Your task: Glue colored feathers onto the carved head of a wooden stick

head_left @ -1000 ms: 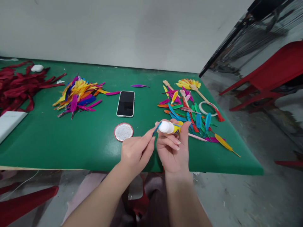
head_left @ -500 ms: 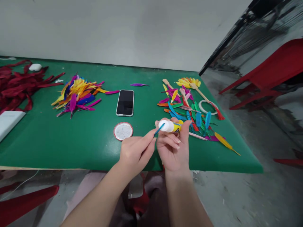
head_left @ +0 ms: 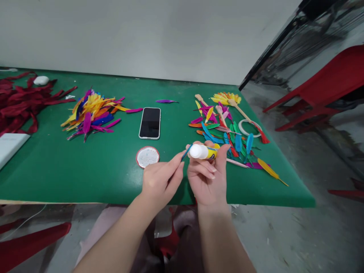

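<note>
One left hand [head_left: 159, 182], thumb and forefinger closed on one slim blue feather [head_left: 186, 152]; one right hand [head_left: 209, 178], fingers curled around one cylindrical yellow-and-white tube [head_left: 199, 151], white end beside the feather's tip. Beneath: green-topped table [head_left: 85, 170], round red-rimmed white disc [head_left: 147, 157].

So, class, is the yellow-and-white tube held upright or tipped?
Tipped: the tube lies sideways in the right hand, its white end pointing left.
</note>
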`<state>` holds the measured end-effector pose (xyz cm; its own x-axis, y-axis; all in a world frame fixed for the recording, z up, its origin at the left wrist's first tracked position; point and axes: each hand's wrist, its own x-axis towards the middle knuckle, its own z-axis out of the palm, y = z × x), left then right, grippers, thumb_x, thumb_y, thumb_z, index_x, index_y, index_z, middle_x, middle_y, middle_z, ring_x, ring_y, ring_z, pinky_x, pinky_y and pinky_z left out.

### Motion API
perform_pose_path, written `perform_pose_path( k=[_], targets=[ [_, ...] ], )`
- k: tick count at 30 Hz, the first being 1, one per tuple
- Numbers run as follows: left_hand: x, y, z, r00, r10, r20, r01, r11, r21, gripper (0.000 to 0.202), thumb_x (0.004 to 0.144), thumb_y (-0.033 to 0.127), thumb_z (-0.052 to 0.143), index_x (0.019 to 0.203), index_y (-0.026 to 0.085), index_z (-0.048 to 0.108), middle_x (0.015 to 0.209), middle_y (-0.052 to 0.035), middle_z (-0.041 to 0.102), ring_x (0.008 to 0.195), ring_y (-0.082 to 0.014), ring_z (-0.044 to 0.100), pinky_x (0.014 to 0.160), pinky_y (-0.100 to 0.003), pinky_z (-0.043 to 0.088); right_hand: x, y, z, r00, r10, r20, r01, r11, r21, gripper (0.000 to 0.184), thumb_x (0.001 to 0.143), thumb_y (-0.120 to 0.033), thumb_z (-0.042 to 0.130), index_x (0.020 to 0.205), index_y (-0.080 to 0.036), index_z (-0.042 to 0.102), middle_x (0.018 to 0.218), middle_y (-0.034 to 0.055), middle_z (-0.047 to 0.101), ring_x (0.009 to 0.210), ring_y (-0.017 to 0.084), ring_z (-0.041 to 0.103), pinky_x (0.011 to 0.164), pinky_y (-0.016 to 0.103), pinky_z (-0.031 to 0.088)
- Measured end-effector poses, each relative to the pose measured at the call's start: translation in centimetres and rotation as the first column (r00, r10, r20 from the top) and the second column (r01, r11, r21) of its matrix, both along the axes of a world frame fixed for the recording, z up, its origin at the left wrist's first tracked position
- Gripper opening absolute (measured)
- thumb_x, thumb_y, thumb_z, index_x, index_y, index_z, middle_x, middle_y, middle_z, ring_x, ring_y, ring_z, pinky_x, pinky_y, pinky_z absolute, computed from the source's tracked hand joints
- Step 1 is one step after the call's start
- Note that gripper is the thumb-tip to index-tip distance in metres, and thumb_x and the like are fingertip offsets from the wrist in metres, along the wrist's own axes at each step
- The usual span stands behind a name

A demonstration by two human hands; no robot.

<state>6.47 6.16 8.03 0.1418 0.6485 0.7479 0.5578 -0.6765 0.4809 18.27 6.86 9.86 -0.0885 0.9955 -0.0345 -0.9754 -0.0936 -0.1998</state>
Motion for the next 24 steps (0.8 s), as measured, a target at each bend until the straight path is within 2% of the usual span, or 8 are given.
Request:
perform_pose_path(
  k=[7, 15, 24],
  targets=[
    [0.05, -0.08, 0.09, 1.000, -0.015, 0.015, 0.015, 1.000, 0.005, 0.023, 0.083, 0.013, 0.049, 0.101, 0.007, 0.062, 0.049, 0.0037, 0.060, 0.041, -0.0054, 0.053, 0.046, -0.017, 0.040, 0.07, 0.10, 0.11, 0.999, -0.008, 0.048, 0.008, 1.000, -0.001, 0.022, 0.070, -0.033, 0.068, 0.076, -0.013, 0.061, 0.074, 0.0009, 0.063, 0.037, -0.005, 0.045, 0.030, 0.000, 0.034],
    [0.00, -0.17, 0.16, 0.996, -0.052, 0.075, 0.057, 0.996, -0.068, 0.022, 0.083, 0.014, 0.048, 0.098, 0.006, 0.063, 0.046, 0.0043, 0.058, 0.039, -0.0051, 0.052, 0.045, -0.016, 0.042, -0.03, 0.20, 0.06, 1.000, -0.013, 0.003, 0.013, 1.000, 0.001, 0.023, 0.073, -0.034, 0.065, 0.075, -0.012, 0.060, 0.072, 0.0004, 0.061, 0.035, -0.005, 0.043, 0.029, 0.000, 0.033],
    [0.15, -0.06, 0.01, 0.997, -0.063, 0.035, 0.064, 0.997, -0.049, 0.022, 0.084, 0.015, 0.047, 0.099, 0.008, 0.062, 0.047, 0.0046, 0.058, 0.040, -0.0055, 0.052, 0.045, -0.017, 0.041, -0.05, 0.16, 0.00, 1.000, 0.005, -0.026, -0.005, 1.000, -0.006, 0.023, 0.075, -0.035, 0.064, 0.077, -0.012, 0.060, 0.073, 0.0010, 0.060, 0.036, -0.004, 0.045, 0.029, 0.001, 0.034]
  ],
)
